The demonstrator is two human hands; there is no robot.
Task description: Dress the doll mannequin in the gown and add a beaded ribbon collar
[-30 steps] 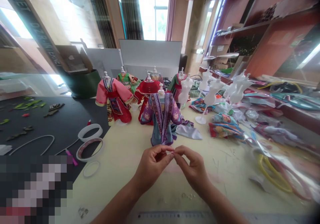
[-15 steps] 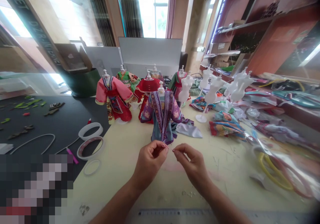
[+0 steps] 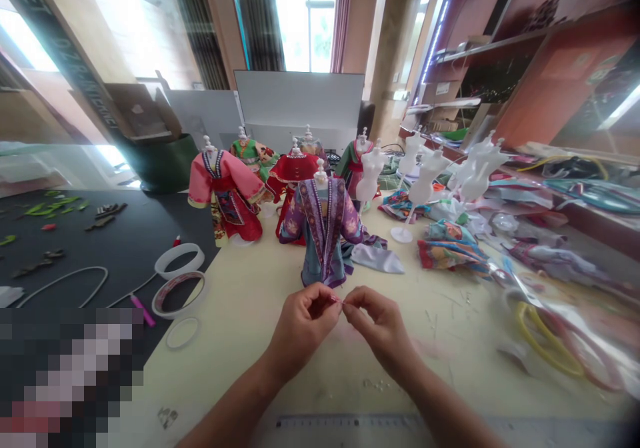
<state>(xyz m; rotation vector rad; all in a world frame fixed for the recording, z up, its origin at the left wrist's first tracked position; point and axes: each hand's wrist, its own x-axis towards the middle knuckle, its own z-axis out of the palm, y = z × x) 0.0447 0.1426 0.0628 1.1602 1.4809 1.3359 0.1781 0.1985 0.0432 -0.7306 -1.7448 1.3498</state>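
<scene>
My left hand is closed in a pinch, and a tiny reddish piece shows at its fingertips, too small to name. Thumb and forefinger of my right hand are pressed together too; what they hold, if anything, cannot be made out. The fingertips of both hands meet above the pale table mat. Just beyond them stands a miniature purple and blue robe on a small white dress form. Near my right forearm lie several tiny pale bits.
Small dress forms in red and pink costumes stand behind. Bare white forms and folded fabric pieces are to the right, with large scissors. Tape rolls lie left; a clear ruler runs along the front.
My right hand has moved left and my left hand slightly right, so their fingertips, which were apart, now meet. The view has shifted slightly.
</scene>
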